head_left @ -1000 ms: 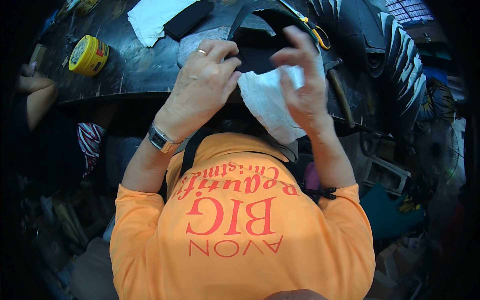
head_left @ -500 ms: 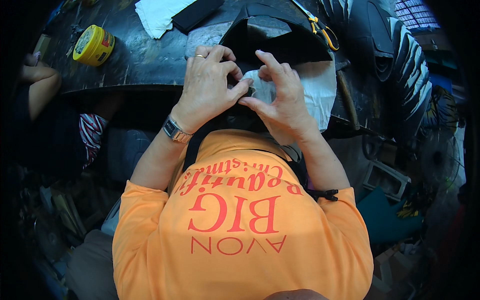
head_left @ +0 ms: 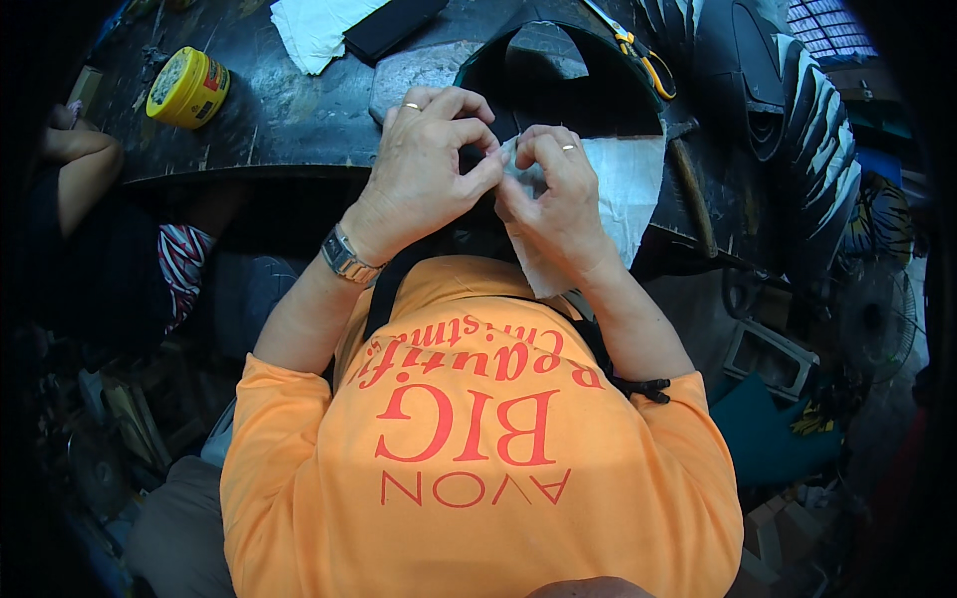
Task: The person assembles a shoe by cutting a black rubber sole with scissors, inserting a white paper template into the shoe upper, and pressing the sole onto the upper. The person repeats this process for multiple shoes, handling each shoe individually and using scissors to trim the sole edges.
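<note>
Before me, at the edge of the dark worktable, my hands work on a curved black piece [head_left: 613, 105] with a thin whitish lining sheet [head_left: 630, 184] hanging from it. My left hand [head_left: 421, 159], with a ring and a wristwatch, has thumb and forefinger pinched together at the border of the piece. Close beside it, almost touching, my right hand [head_left: 558, 204] pinches the lining between thumb and bent fingers. The exact bit under the left fingertips is hidden. Past the hands, the black piece arches up on the table.
Yellow-and-black-handled scissors [head_left: 646, 62] and a wooden-handled hammer [head_left: 694, 199] lie at right, beside stacked black pieces with pale edges [head_left: 817, 149]. A grey slab [head_left: 419, 72], white sheets [head_left: 314, 32], a black folded piece [head_left: 397, 28] and a yellow tub [head_left: 187, 90] occupy the table. Another person's arm [head_left: 88, 164] is at left.
My right hand has closed from spread fingers into a pinch on the lining, moving slightly down. The left hand has shifted a little right. The lining's lower corner now hangs toward my body.
</note>
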Demonstrator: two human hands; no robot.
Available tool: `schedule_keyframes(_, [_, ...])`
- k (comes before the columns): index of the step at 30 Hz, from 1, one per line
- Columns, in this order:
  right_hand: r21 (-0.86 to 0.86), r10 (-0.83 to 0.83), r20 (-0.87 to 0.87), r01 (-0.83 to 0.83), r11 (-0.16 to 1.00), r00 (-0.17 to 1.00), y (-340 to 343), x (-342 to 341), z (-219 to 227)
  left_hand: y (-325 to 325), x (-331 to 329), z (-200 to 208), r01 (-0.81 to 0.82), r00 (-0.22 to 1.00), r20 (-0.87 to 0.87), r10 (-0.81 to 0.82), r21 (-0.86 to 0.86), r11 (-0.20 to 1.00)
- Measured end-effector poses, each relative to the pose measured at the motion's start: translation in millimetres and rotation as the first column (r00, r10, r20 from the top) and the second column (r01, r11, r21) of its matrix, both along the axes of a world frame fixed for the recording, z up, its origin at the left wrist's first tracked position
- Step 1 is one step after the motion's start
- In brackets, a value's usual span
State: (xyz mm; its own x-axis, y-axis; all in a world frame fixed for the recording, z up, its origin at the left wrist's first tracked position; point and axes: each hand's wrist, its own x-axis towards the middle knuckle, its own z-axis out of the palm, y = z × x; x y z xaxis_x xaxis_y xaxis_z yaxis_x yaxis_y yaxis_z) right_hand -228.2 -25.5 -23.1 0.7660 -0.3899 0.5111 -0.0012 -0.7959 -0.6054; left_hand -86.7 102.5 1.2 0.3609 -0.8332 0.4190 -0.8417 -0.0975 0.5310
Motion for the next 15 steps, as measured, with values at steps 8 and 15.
schedule_keyframes(8, [0.489,-0.048,-0.035,0.059,0.87,0.998,2,-14,4,7,23,15,0.131,0.9,0.389,-0.195,0.186,0.974])
schedule_keyframes(15, [0.509,0.001,0.015,-0.008,0.861,1.0,-1,-13,0,2,16,7,0.209,0.785,0.555,-0.276,0.182,0.961])
